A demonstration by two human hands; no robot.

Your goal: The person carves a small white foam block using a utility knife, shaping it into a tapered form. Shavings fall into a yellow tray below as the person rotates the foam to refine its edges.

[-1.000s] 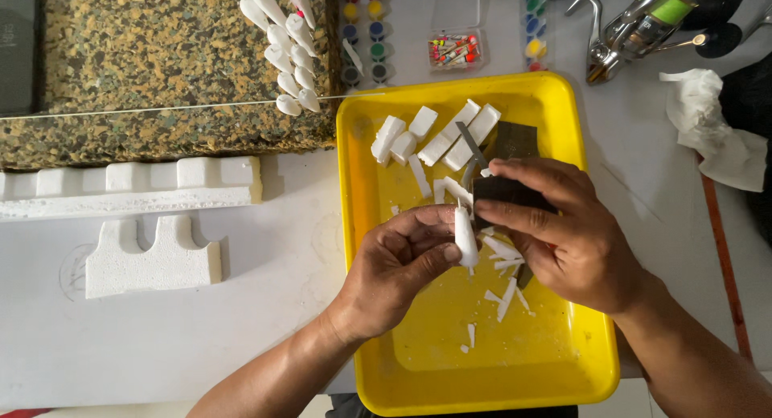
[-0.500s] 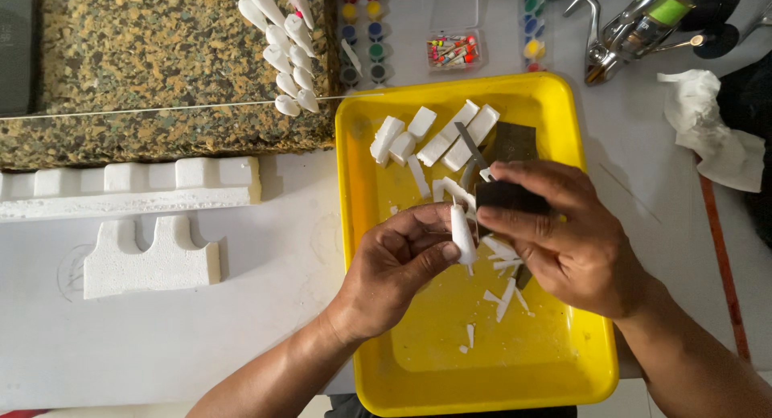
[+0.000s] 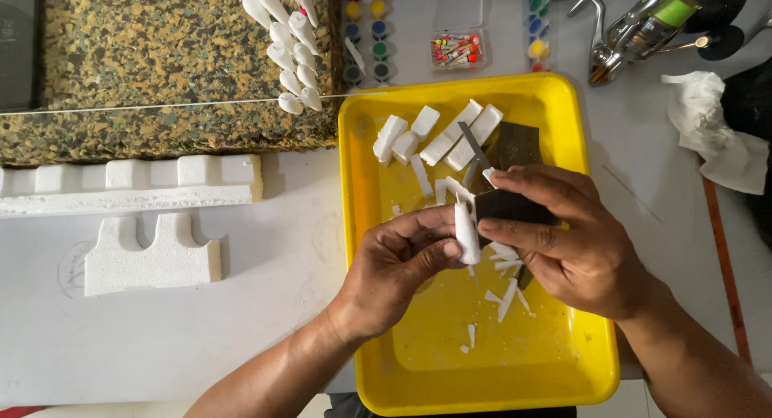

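My left hand (image 3: 398,265) pinches a small white foam piece (image 3: 466,235), rounded and upright, over the yellow tray (image 3: 555,362). My right hand (image 3: 567,241) grips a folded dark sheet of sandpaper (image 3: 507,205) pressed against that foam piece. White foam shavings (image 3: 503,293) lie in the tray under the hands. Several cut white foam blocks (image 3: 438,141) rest at the tray's far end, beside a thin blade (image 3: 474,149) and another dark sheet (image 3: 519,145).
A speckled foam slab (image 3: 153,72) at the far left bears several shaped white foam pieces (image 3: 285,44). White packing foam blocks (image 3: 129,181) (image 3: 153,257) lie left of the tray. Paint pots (image 3: 366,32), a small clear box (image 3: 458,48), a fishing reel (image 3: 635,32) and crumpled tissue (image 3: 712,133) sit behind.
Both hands stay in the same spot over the tray; the foam piece and the sandpaper have shifted only slightly against each other.
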